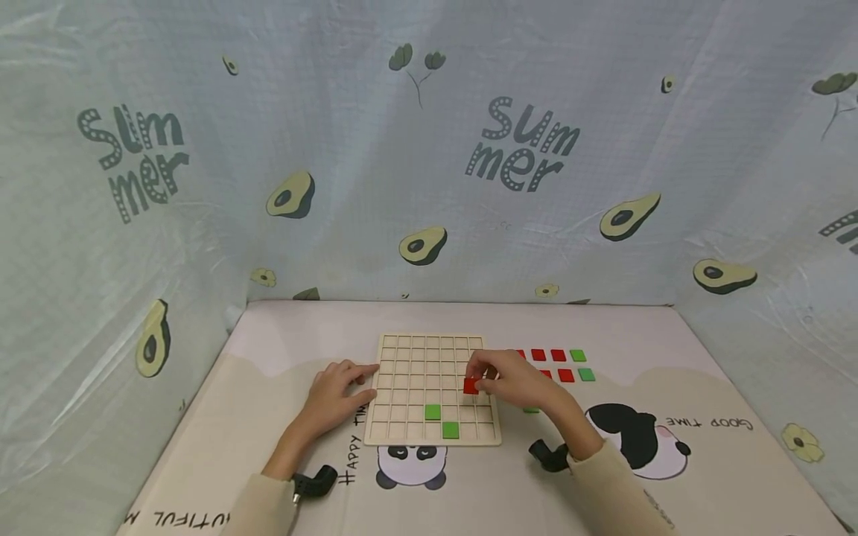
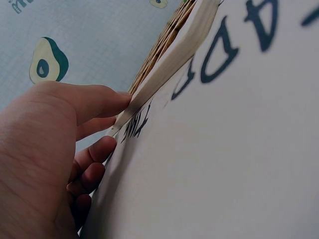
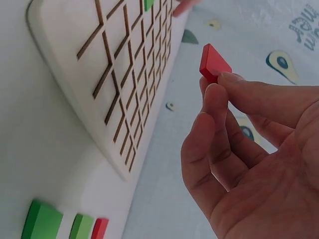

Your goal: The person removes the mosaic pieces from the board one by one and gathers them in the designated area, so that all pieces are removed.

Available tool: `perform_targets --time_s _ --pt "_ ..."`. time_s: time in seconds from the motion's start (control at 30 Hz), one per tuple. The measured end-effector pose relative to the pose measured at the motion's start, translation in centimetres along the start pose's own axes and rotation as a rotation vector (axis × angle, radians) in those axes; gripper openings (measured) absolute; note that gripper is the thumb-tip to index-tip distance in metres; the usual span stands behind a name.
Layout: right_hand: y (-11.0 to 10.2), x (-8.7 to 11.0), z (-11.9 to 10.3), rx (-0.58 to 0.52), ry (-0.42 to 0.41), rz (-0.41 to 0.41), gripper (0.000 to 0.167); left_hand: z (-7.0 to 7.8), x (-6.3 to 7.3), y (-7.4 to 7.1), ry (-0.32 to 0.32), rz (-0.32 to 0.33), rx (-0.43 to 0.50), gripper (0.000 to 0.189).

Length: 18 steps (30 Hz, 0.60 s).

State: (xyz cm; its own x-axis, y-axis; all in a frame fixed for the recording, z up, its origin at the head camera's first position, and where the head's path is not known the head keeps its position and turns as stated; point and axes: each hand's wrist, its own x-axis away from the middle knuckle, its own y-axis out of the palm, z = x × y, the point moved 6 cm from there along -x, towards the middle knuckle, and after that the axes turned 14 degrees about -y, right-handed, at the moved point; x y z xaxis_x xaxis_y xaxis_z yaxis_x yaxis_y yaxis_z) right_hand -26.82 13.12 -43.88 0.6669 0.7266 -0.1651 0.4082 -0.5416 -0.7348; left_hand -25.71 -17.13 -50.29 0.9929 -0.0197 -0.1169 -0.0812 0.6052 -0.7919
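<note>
A wooden grid board (image 1: pixel 395 376) lies on the table, with one green tile (image 1: pixel 433 412) and a second green tile (image 1: pixel 450 430) in cells near its front edge. My right hand (image 1: pixel 519 376) pinches a square red tile (image 3: pixel 214 62) between thumb and fingertips, held above the board's right part. In the right wrist view the tile is tilted and apart from the board. My left hand (image 1: pixel 331 394) touches the board's left edge with thumb and forefinger; its other fingers are loosely bent in the left wrist view.
Right of the board, rows of loose tiles include a red tile (image 1: pixel 558 355) and a green tile (image 1: pixel 587 374); my right hand hides some of them. A patterned cloth (image 1: pixel 429 149) stands behind the table. Black wrist devices (image 1: pixel 315 482) show at both forearms.
</note>
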Motion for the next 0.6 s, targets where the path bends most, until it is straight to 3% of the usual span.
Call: perform_targets --time_s 0.27,0.6 --pt "-1.8 2.1 1.1 -0.013 0.04 0.031 0.016 0.1 0.0 0.0 0.009 0.005 0.0 0.046" --pt "-3.7 4.4 2.8 0.028 0.03 0.057 0.013 0.0 -0.1 0.1 0.012 0.007 -0.004 0.045"
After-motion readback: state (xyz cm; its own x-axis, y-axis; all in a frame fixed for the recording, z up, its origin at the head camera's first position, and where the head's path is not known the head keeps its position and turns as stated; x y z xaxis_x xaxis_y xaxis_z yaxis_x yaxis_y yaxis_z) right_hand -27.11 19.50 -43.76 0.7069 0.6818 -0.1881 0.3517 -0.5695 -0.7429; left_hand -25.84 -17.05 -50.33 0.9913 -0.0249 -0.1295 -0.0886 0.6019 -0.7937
